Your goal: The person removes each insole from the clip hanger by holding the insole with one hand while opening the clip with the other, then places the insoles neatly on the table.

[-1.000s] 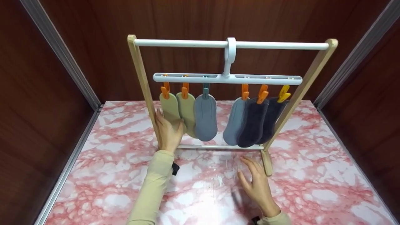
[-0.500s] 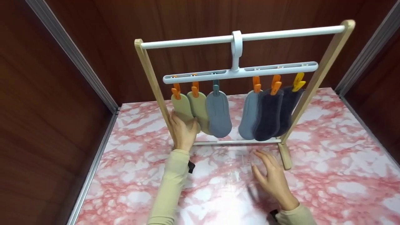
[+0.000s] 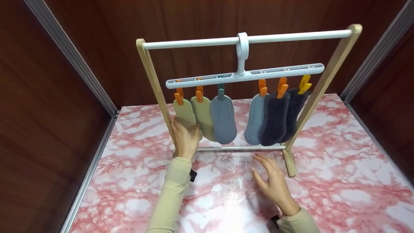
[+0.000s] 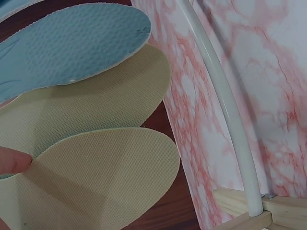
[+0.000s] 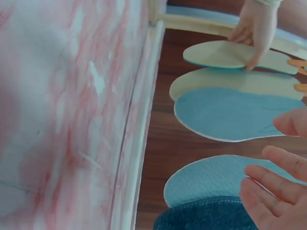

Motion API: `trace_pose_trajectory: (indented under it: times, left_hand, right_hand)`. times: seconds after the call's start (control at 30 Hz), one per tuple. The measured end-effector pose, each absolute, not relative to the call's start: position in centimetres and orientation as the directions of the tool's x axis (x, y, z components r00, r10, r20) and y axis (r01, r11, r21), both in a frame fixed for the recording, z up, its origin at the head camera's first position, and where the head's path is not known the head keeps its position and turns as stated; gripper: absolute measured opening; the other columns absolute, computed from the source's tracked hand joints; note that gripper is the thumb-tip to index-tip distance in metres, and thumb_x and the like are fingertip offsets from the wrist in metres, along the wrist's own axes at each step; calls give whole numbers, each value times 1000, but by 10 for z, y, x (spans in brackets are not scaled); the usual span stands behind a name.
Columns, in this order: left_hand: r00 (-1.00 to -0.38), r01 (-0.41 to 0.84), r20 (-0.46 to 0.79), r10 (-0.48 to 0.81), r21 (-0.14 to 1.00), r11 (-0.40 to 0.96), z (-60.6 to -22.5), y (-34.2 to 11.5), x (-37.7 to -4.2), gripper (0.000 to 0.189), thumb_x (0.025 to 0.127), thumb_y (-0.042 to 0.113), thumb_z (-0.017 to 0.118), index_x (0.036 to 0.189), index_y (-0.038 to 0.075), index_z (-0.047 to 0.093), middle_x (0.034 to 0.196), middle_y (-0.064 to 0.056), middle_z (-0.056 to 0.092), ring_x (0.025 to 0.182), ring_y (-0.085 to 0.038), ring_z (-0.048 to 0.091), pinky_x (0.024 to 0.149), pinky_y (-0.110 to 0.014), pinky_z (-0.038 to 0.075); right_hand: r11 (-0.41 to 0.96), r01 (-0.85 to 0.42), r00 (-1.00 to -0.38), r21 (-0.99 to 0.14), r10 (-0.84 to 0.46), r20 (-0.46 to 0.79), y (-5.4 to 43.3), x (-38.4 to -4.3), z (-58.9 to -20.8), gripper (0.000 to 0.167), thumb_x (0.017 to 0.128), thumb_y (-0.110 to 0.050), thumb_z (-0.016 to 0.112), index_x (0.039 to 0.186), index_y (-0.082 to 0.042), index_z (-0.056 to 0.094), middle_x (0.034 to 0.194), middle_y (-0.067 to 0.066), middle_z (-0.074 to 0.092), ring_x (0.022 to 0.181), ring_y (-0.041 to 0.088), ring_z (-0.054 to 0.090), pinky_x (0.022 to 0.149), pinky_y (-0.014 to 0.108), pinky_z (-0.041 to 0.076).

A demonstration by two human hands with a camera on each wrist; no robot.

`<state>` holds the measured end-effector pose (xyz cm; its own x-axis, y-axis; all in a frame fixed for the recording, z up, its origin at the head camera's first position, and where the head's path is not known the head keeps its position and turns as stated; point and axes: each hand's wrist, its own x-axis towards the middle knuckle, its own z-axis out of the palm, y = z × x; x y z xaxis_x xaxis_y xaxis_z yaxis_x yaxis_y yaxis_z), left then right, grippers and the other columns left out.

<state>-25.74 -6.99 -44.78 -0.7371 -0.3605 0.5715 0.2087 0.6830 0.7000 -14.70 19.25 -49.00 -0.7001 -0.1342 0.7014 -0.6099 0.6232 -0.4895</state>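
Note:
A white clip hanger (image 3: 207, 81) bears a row of insoles, each on a clothespin. My left hand (image 3: 187, 140) grips the leftmost beige insole (image 3: 184, 111) low down, fingers on its outer side, thumb at its inner edge. In the left wrist view the thumb (image 4: 14, 160) touches the edge of that insole (image 4: 115, 172). Beside it hang a second beige insole (image 3: 202, 113) and a grey-blue one (image 3: 223, 121). Right of the hook are another grey-blue insole (image 3: 253, 121) and two dark ones. Low in front, my right hand (image 3: 275, 186) is relaxed and holds nothing.
The hanger hooks onto the white top rod (image 3: 200, 42) of a wooden rack (image 3: 153, 77). A lower rod (image 3: 239, 148) and a wooden foot (image 3: 289, 163) sit near my hands. Dark wood panels (image 3: 207, 16) enclose the pink marbled table (image 3: 136, 181).
The head view turned, then swung back slightly, shifting everything in the picture. My left hand stays at the leftmost beige insole. The right hand remains low in front of the rack.

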Motion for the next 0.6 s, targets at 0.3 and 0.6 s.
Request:
trace_pose_trajectory:
  times: [0.3,0.6]
  left_hand:
    - [-750,207,550,-367,722,661,-447,-69,-256,74,77,20,73,129,-16,35,125,-31,42,121,-46,43,107,-47,34]
    - [-743,214,556,-373,725,655,-449,-70,-253,75,78,19,73,130,-17,33,125,-32,42,121,-47,44,107,-49,35]
  right_hand:
    - [601,-604,-727,-523,-148,670,183,-152,-476,43,78,-1,73,120,-2,63,122,11,64,110,26,61,95,18,42]
    - [509,-652,-718,-562,-176,674,165,-164,-455,41,81,1,70,122,-2,62,121,12,64,107,21,62,91,20,47]
